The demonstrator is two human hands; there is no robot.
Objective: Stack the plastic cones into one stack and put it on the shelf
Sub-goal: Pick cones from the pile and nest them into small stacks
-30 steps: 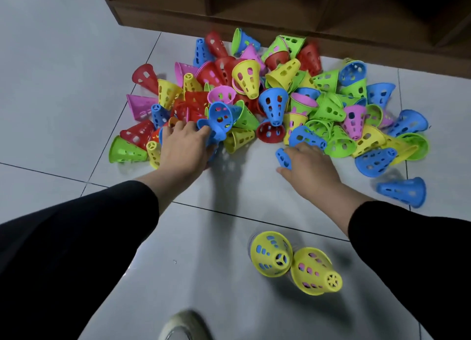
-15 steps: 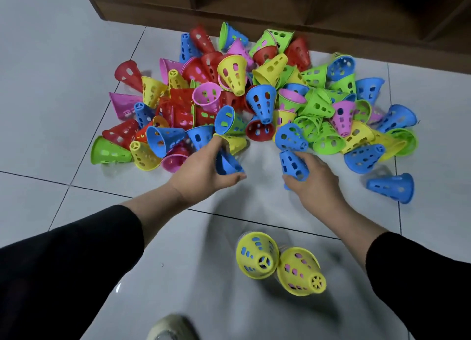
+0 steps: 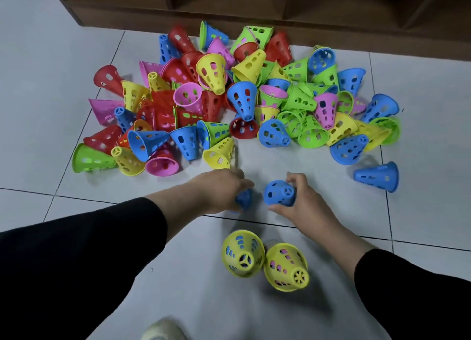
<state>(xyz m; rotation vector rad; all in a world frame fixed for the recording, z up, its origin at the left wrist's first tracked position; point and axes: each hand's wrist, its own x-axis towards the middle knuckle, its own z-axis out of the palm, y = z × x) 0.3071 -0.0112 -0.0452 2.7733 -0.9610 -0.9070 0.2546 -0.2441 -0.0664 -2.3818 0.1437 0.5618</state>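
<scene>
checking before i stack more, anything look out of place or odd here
Most cones lie in one pile by the shelf, but one blue cone lies on its side apart, right of it. Two yellow stacks stand near the person, not one. Nothing looks broken.

The left hand (image 3: 219, 189) grips a blue cone (image 3: 244, 198) and the right hand (image 3: 300, 199) holds another blue cone (image 3: 279, 193); the two cones are close but apart. Beyond them a pile of coloured cones (image 3: 242, 102) lies on the tiled floor (image 3: 38, 90) (below the wooden shelf (image 3: 254, 6)). Two yellow stacks (image 3: 265, 262) stand nearer.
</scene>
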